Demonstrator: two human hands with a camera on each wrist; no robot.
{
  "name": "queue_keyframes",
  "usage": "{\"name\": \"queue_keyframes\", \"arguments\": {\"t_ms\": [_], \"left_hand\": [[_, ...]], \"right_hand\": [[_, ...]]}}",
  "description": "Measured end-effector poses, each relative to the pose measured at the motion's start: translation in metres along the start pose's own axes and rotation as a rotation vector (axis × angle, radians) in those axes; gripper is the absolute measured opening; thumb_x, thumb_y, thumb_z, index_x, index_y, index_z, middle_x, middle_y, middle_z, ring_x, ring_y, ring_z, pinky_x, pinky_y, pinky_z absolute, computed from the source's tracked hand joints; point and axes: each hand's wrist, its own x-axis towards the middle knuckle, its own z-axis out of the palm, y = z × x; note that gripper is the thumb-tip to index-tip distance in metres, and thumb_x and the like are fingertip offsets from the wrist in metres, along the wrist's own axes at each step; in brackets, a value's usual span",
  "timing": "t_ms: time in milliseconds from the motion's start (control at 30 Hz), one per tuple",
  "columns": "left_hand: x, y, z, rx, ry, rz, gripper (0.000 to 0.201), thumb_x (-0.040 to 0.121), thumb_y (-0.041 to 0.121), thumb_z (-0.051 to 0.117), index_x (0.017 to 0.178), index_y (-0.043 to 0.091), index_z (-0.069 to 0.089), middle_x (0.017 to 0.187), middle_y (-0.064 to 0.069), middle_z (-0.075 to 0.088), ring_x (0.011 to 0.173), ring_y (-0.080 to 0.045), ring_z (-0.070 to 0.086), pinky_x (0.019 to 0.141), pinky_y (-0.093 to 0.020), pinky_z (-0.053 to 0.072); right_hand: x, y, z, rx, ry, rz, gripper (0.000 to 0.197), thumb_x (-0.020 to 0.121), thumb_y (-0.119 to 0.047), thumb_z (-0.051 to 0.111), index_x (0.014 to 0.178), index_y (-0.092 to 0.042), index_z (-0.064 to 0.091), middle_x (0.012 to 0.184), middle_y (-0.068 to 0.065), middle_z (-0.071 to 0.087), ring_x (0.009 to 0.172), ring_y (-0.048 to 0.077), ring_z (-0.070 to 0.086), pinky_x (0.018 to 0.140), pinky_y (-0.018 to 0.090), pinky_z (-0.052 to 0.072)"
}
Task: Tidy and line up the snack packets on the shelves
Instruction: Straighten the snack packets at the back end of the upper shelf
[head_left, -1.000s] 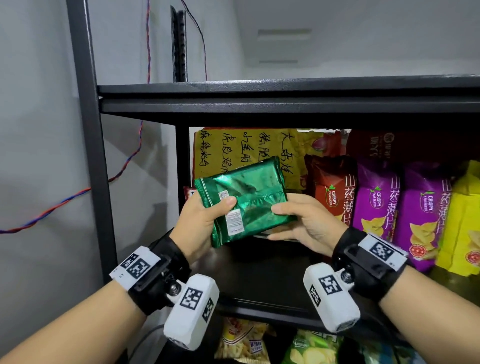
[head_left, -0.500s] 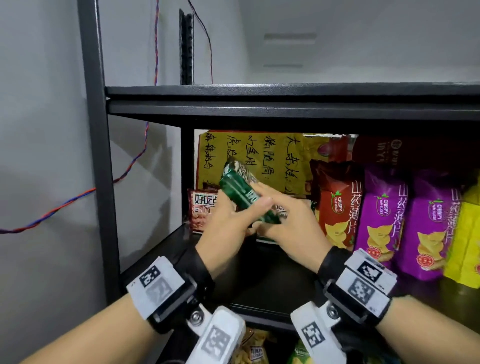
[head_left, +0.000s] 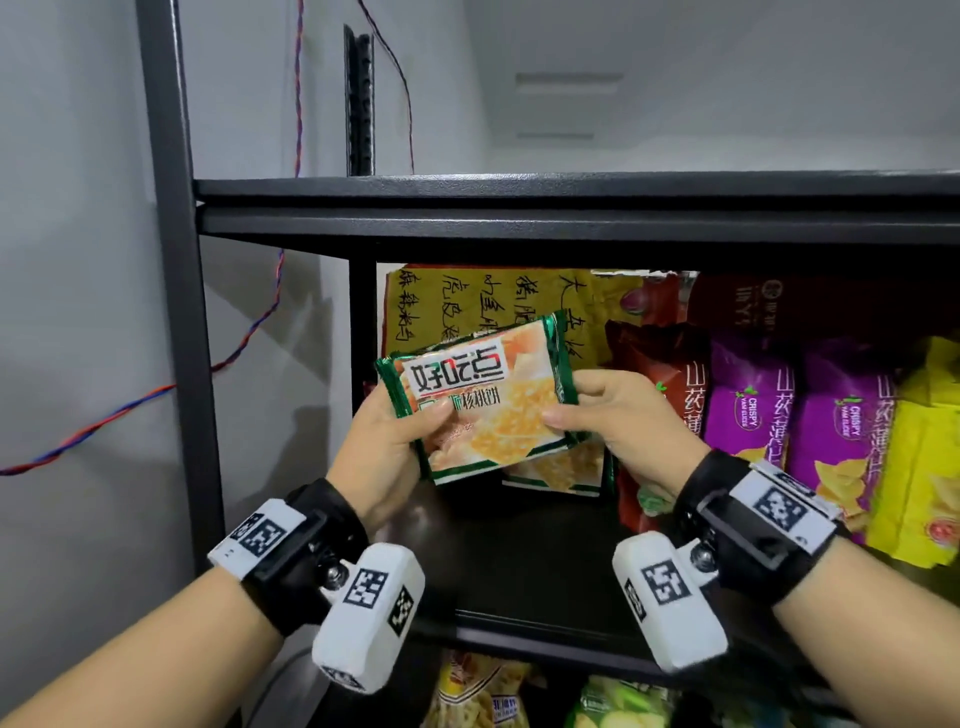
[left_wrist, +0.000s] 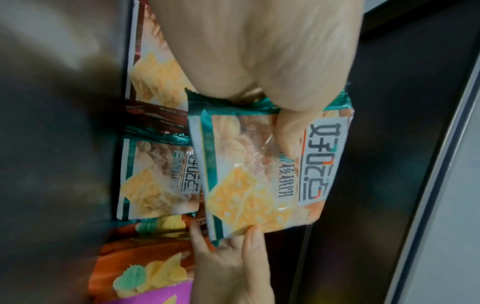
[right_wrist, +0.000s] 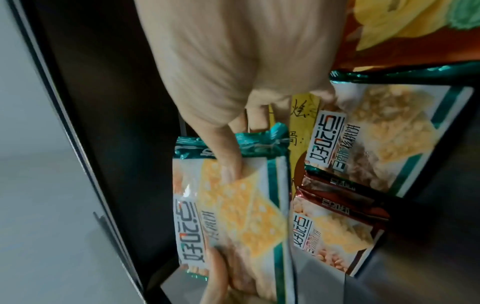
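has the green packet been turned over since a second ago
Yes. The green biscuit packet, gripped by the left hand and right hand, now shows its printed front; earlier its plain back faced out. It remains before the yellow handwritten sign.

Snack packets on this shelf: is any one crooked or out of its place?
Yes. The green-edged biscuit packet is off the shelf, tilted, held by the left hand and right hand. The purple packets stand upright in line.
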Motion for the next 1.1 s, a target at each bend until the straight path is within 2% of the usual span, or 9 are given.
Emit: {"name": "queue_keyframes", "arguments": {"t_ms": [100,233,367,467,533,633,833,1000,1100], "left_hand": [[0.001,-0.002,-0.006,0.157,0.034,0.112,0.055,0.077,-0.006,0.072,0.130,-0.003,0.057,0.123,-0.023,0.068,0.102,-0.032,0.069,0.083,-0.039,0.056],[-0.003,0.007,-0.009,0.452,-0.045,0.324,0.050,0.070,-0.005,0.080,0.113,0.020,0.074,0.128,0.002,0.069,0.126,-0.020,0.061,0.099,-0.028,0.052],[-0.009,0.014,-0.005,0.587,-0.119,0.471,0.036,0.073,0.020,0.076,0.108,0.023,0.075,0.132,0.007,0.067,0.134,-0.016,0.054,0.112,-0.040,0.044],[-0.010,0.014,-0.006,0.601,-0.125,0.499,0.035,0.074,0.012,0.078,0.108,0.021,0.076,0.129,0.004,0.069,0.131,-0.020,0.057,0.109,-0.039,0.046],[-0.007,0.014,-0.008,0.516,-0.069,0.408,0.043,0.078,-0.003,0.077,0.109,0.026,0.074,0.120,0.000,0.073,0.118,-0.023,0.065,0.095,-0.035,0.055],[0.002,0.015,-0.011,0.468,0.067,0.232,0.030,0.088,-0.003,0.070,0.105,0.021,0.070,0.099,-0.004,0.078,0.083,-0.033,0.070,0.064,-0.039,0.058],[0.010,0.020,-0.007,0.563,0.025,0.007,0.013,0.091,0.027,0.073,0.095,0.016,0.077,0.097,-0.012,0.078,0.087,-0.032,0.074,0.087,-0.050,0.057],[0.017,0.018,-0.012,0.514,0.030,-0.178,0.024,0.095,0.029,0.068,0.097,0.006,0.077,0.102,-0.016,0.077,0.100,-0.041,0.071,0.101,-0.059,0.049],[0.022,0.015,-0.017,0.511,0.018,-0.223,0.018,0.098,0.022,0.064,0.101,0.007,0.073,0.104,-0.018,0.076,0.089,-0.029,0.073,0.097,-0.051,0.054]], "right_hand": [[0.000,0.002,0.001,-0.093,0.115,-0.182,0.037,0.069,0.002,0.083,0.101,-0.013,0.076,0.104,0.000,0.075,0.100,0.012,0.070,0.096,0.040,0.053],[0.001,0.009,0.000,-0.189,0.171,-0.258,0.058,0.072,0.015,0.074,0.099,-0.036,0.073,0.125,-0.005,0.066,0.127,0.015,0.052,0.108,0.046,0.043],[0.000,0.015,0.002,-0.190,0.146,-0.319,0.044,0.075,0.003,0.079,0.107,-0.028,0.074,0.127,-0.005,0.066,0.132,0.015,0.048,0.112,0.045,0.038],[-0.001,0.015,0.004,-0.155,0.125,-0.325,0.046,0.075,0.001,0.079,0.109,-0.030,0.073,0.120,-0.010,0.069,0.126,0.008,0.053,0.107,0.033,0.044],[0.000,0.015,0.003,-0.049,0.058,-0.289,0.044,0.078,0.006,0.075,0.107,-0.027,0.074,0.110,-0.010,0.074,0.113,0.007,0.063,0.095,0.028,0.053],[0.002,0.011,0.001,0.087,-0.077,-0.136,0.038,0.083,-0.016,0.072,0.112,0.006,0.065,0.111,0.022,0.070,0.104,0.023,0.069,0.093,0.039,0.054],[0.006,0.007,0.014,0.121,-0.125,-0.043,0.034,0.089,-0.027,0.065,0.113,-0.004,0.069,0.111,0.008,0.074,0.104,0.022,0.070,0.092,0.030,0.054],[0.005,0.003,0.022,0.215,-0.128,0.276,0.053,0.090,-0.044,0.065,0.115,0.002,0.060,0.103,0.031,0.068,0.063,0.036,0.069,0.048,0.033,0.058],[0.007,0.008,0.026,0.143,-0.155,0.277,0.050,0.093,-0.049,0.058,0.113,-0.003,0.061,0.098,0.024,0.070,0.073,0.044,0.070,0.066,0.046,0.061]]}}
